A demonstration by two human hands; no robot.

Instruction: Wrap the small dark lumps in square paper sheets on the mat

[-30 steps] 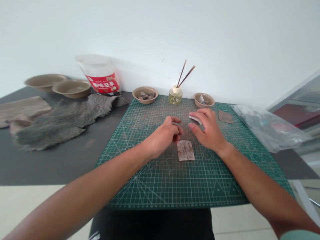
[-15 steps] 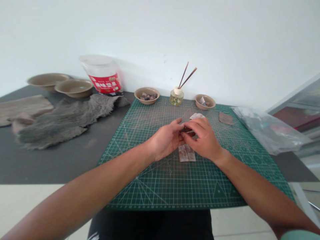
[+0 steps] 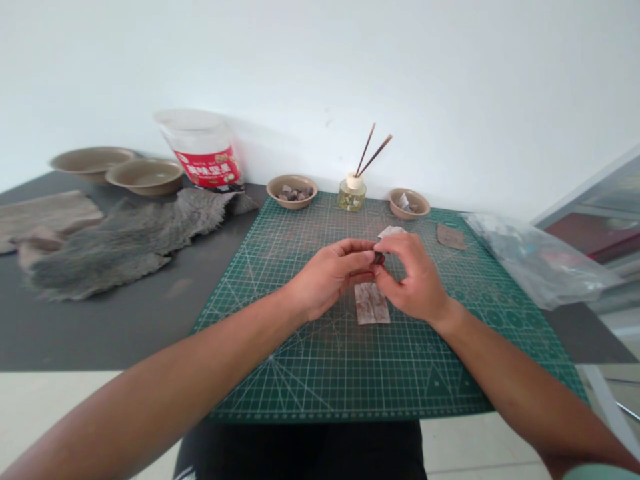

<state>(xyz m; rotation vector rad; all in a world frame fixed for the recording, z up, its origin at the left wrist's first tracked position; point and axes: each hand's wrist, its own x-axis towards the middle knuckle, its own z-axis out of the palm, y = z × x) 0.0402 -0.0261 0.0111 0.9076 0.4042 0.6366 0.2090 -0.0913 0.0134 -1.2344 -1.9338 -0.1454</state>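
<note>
Over the middle of the green cutting mat (image 3: 320, 373), both hands meet at a small dark lump (image 3: 379, 258), mostly covered by fingers. My left hand (image 3: 330, 272) pinches it from the left with thumb and fingers. From the other side, the thumb and fingertips of my right hand (image 3: 416, 280) grip the same lump. Just below the fingers lies a creased, brown-stained paper piece (image 3: 373, 307), flat on the mat. Behind my right hand shows part of a whitish paper piece (image 3: 391, 231).
At the mat's back stand a bowl of dark lumps (image 3: 292, 183), a reed diffuser (image 3: 352, 193) and a smaller bowl (image 3: 419, 208) with folded paper. A brown square (image 3: 451, 237) and plastic bag (image 3: 540, 257) lie right. Left are grey cloth (image 3: 115, 240), a plastic tub (image 3: 207, 150) and bowls (image 3: 147, 175).
My left hand's fingers have moved right and closed on the dark lump, which shows more now. Its thumb, raised before, presses against the lump. The paper below is more exposed.
</note>
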